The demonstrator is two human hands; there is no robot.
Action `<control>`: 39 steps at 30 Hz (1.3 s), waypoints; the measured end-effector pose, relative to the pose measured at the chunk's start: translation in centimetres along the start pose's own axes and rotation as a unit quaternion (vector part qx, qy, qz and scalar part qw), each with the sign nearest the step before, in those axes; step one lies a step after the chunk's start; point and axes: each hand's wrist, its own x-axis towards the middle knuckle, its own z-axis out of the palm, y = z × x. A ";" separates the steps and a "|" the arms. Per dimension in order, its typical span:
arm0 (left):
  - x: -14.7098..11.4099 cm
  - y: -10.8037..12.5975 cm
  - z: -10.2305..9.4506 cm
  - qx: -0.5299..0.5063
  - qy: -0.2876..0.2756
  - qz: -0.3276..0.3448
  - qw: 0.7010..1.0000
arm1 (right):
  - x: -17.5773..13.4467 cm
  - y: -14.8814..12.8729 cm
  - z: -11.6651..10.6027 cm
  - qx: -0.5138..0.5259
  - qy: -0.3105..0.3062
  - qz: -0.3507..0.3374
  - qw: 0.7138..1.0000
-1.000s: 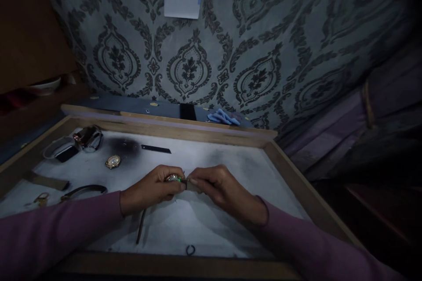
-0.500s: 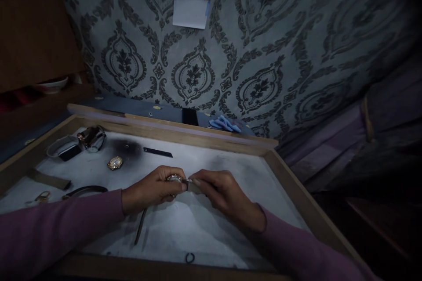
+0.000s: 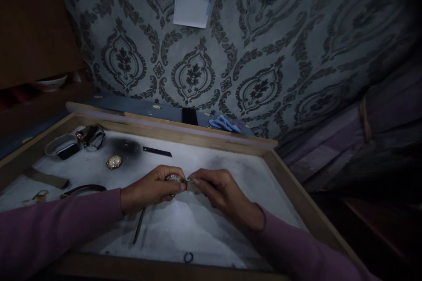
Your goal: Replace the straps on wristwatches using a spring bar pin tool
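Observation:
Over the middle of a white-lined wooden tray, my left hand [image 3: 160, 186] is closed around a round shiny watch [image 3: 174, 178], its rim showing above the thumb. My right hand [image 3: 220, 189] pinches a small thin metal piece [image 3: 189, 180] between thumb and fingertips, against the watch's right side. Its exact kind is too small and dark to make out. Below my left wrist a narrow dark strip [image 3: 139, 227] slants down; I cannot tell whether it joins the watch.
A gold watch head [image 3: 114, 162], a dark blade [image 3: 157, 152], other watches [image 3: 90, 137], a strap piece [image 3: 46, 178], a curved black strap [image 3: 84, 190] and a small black ring [image 3: 188, 257] lie in the tray. The wooden rim [image 3: 290, 189] surrounds them. A blue cloth [image 3: 224, 123] rests behind.
Both hands stay together at the watch, almost in the same place. The metal piece in my right fingers shows a slightly different angle. The view has shifted very slightly.

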 end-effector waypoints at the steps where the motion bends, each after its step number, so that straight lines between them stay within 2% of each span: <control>1: 0.0 0.0 0.0 -0.001 -0.001 -0.002 1.000 | 0.0 0.0 0.0 -0.003 0.001 -0.003 1.000; 5: -0.1 0.0 0.0 -0.007 -0.006 -0.014 1.000 | 0.0 0.2 0.0 -0.011 -0.003 -0.012 1.000; 20: -0.3 0.0 0.3 -0.003 -0.015 0.011 1.000 | -0.1 0.2 -0.1 -0.025 -0.037 -0.011 0.999; 26: -0.1 -0.4 0.1 -0.008 -0.017 0.013 1.000 | -0.1 0.1 -0.1 -0.039 -0.032 -0.019 0.999; 35: -0.2 0.2 0.1 -0.002 -0.005 -0.023 1.000 | -0.6 0.6 0.0 -0.114 -0.023 -0.067 0.991; 39: -0.2 0.4 0.1 0.006 -0.004 -0.025 1.000 | -0.7 0.8 0.1 -0.123 -0.024 -0.069 0.990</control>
